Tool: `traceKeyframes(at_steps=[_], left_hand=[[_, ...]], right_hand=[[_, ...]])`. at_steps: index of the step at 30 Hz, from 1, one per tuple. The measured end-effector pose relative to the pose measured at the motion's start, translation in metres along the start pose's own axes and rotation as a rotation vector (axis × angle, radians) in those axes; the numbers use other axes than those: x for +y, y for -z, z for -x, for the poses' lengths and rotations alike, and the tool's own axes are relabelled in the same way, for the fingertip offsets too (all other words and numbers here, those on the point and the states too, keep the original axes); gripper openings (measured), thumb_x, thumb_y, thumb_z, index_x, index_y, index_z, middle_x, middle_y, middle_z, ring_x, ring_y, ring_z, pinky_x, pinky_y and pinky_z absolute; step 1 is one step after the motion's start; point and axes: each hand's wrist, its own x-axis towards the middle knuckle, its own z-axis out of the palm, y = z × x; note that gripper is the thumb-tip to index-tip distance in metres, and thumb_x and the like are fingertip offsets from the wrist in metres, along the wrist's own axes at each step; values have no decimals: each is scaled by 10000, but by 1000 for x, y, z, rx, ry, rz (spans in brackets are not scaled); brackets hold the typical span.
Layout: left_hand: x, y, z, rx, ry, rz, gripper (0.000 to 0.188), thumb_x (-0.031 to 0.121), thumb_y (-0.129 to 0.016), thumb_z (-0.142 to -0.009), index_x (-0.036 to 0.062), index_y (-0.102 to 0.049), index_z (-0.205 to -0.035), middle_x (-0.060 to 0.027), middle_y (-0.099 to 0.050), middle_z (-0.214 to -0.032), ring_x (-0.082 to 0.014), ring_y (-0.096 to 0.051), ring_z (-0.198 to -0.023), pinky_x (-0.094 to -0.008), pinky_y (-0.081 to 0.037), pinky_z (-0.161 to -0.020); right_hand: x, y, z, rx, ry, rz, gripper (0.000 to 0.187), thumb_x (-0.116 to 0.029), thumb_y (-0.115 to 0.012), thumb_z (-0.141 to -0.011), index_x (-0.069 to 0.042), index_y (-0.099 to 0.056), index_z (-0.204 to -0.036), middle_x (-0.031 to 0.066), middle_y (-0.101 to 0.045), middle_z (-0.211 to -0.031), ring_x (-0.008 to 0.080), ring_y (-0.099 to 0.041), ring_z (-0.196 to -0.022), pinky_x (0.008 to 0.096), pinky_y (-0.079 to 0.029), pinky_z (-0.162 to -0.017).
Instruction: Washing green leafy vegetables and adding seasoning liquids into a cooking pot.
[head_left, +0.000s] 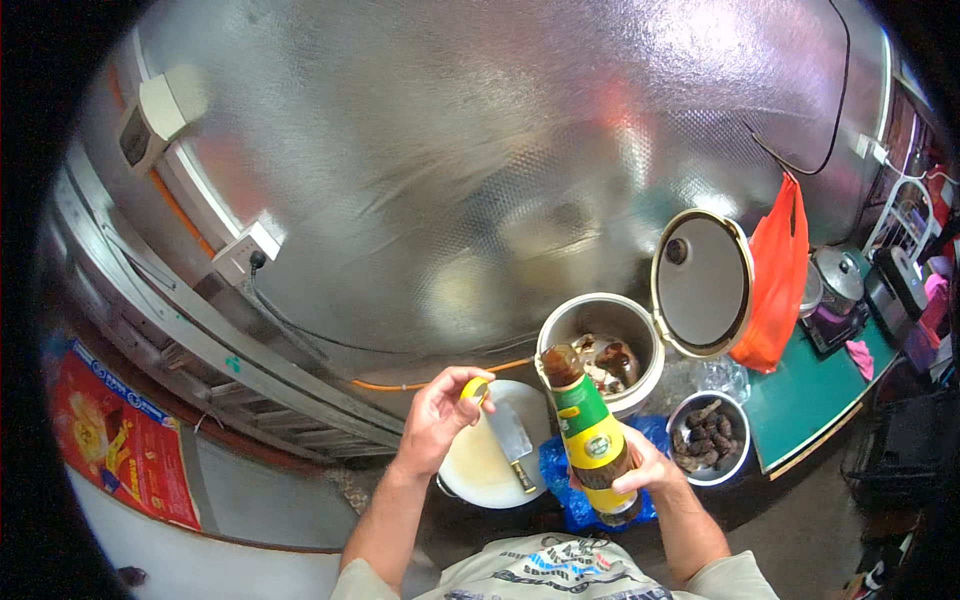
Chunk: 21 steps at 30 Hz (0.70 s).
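My right hand (650, 464) is wrapped round the lower part of a brown bottle (592, 446) with a green and yellow label. The bottle leans with its neck toward an open rice cooker (650, 384), over its near rim. Inside the cooker, pale pieces and a dark brown liquid or sauce (618, 364) show. My left hand (440, 418) pinches a yellow bottle cap (475, 389) between thumb and fingers. Below it, a cleaver (511, 432) lies on a round white cutting board (462, 470). No liquid is seen leaving the bottle.
The cooker's lid (704, 284) stands raised beside a hanging red plastic bag (776, 285). A metal bowl (736, 464) holds dark brown, knobbly pieces. Blue plastic (556, 470) lies under the bottle. At right is a green tabletop (800, 420) with a lidded pot (838, 274). Behind is a foil-covered wall (450, 180).
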Motion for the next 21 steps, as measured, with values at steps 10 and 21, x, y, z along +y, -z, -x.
traceKeyframes(at_steps=[10,21], left_hand=[[30,-15,1,-95,92,38,632,482,-780,-857,-7,-578,-1203,-41,-625,-987,-86,-550,-846,-241,-457,-761],[26,-29,9,-77,125,-131,550,346,-850,-813,14,-577,-1155,-27,-615,-1029,-87,-579,-939,-243,-492,-839]], right_hand=[[-9,-28,18,164,261,1024,892,-229,-871,-669,1,-427,-1408,212,-603,-1283,326,-615,-1207,402,-467,-1048],[-7,-40,28,302,188,1375,790,-291,-808,-715,-57,-453,-1381,205,-616,-1135,391,-649,-1025,455,-545,-874]])
